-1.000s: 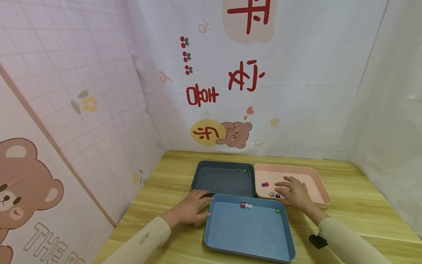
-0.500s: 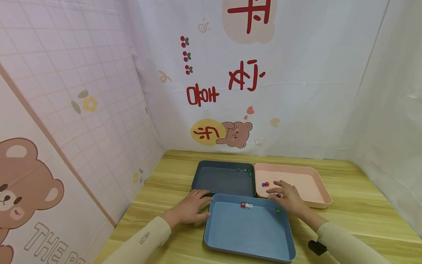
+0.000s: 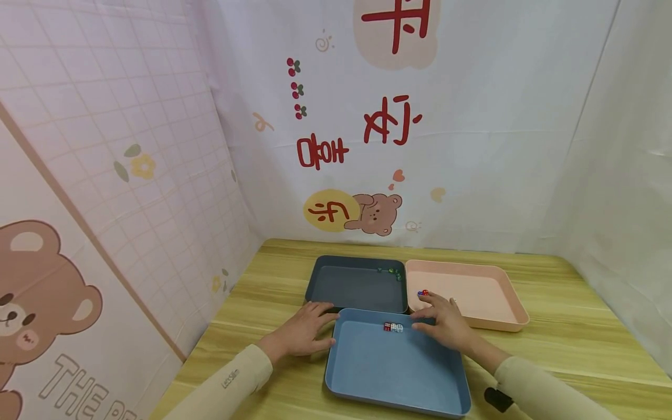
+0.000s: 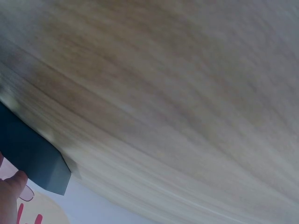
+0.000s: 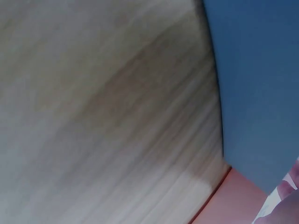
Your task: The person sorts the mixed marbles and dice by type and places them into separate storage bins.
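Over the back edge of the blue tray (image 3: 394,373) hovers my right hand (image 3: 446,324), thumb and forefinger apart, just right of a short row of dice. That row has a red die (image 3: 387,326) and white dice (image 3: 396,328). No die shows between the fingertips. My left hand (image 3: 304,329) rests at the tray's left corner, fingers spread and touching the rim. In the pink tray (image 3: 472,291) behind, a red die (image 3: 425,292) and a blue die (image 3: 420,293) sit side by side. The hand hides other dice there.
Left of the pink tray stands a dark tray (image 3: 352,286) with several green dice (image 3: 395,273) in its right back corner. The three trays stand close together on a wood-grain table (image 3: 252,274). A printed curtain (image 3: 472,146) borders the table.
My right hand has moved left and toward me, from above the pink tray to the blue tray beside the dice row. It now covers the green die there. The left hand stays put.
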`<state>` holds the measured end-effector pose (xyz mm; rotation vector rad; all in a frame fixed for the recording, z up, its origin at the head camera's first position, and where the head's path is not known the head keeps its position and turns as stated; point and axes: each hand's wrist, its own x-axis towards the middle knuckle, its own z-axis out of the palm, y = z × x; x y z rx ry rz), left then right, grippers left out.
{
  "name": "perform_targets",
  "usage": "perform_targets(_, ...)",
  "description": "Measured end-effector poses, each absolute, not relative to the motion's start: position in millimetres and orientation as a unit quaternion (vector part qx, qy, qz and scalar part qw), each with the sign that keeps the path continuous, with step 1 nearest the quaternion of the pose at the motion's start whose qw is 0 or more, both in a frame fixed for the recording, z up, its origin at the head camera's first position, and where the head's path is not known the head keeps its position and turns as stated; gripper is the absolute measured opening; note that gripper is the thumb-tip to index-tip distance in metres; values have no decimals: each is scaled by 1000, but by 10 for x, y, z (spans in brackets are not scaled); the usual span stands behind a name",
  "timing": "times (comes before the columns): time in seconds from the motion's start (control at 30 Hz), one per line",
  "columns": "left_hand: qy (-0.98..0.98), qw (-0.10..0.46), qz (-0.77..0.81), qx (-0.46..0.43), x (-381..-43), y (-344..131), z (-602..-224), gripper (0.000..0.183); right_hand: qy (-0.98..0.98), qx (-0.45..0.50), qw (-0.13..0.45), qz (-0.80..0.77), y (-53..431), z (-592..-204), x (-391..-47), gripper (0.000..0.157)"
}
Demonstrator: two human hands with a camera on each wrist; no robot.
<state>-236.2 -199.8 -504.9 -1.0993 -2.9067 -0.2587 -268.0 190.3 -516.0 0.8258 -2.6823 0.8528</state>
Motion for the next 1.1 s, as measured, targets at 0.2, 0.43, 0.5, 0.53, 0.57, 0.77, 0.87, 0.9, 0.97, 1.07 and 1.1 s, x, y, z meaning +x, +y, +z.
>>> perform_targets(0.2,-932,11,-82,-353,-2361,-2002,-5048,59,-906,304,119,270,1820,-5207,-2661,21)
perform_targets(0.43,-932,14,-84,-353,-2369,-2008,-5066,57,-918,297,100,242,1734,-5251,-2689,23)
perform_targets(0.5,-932,15,-81,-353,-2372,-2009,-5071,58,-920,297,99,235,1719,-5259,-2699,23)
perform_targets(0.53,-932,15,-81,-353,-2371,-2008,-5070,58,-921,297,98,231,1714,-5263,-2705,23)
perform_targets(0.57,-932,15,-80,-353,-2371,-2008,-5068,59,-922,297,98,228,1708,-5267,-2709,23)
perform_targets(0.77,-935,10,-78,-347,-2368,-2000,-5068,58,-927,298,97,205,1692,-5269,-2699,22)
perform_targets(0.87,-935,9,-80,-347,-2363,-1998,-5063,58,-929,299,99,197,1685,-5264,-2684,20)
perform_targets(0.9,-935,8,-80,-346,-2361,-1997,-5061,58,-929,299,99,195,1684,-5263,-2680,20)
perform_targets(0.97,-935,8,-81,-346,-2359,-1997,-5058,58,-929,300,98,195,1683,-5257,-2673,17)
perform_targets(1.07,-935,8,-80,-346,-2359,-1997,-5059,58,-928,298,98,199,1680,-5243,-2662,14)
perform_targets(1.1,-935,8,-80,-345,-2359,-1998,-5060,58,-929,297,98,199,1679,-5239,-2658,13)
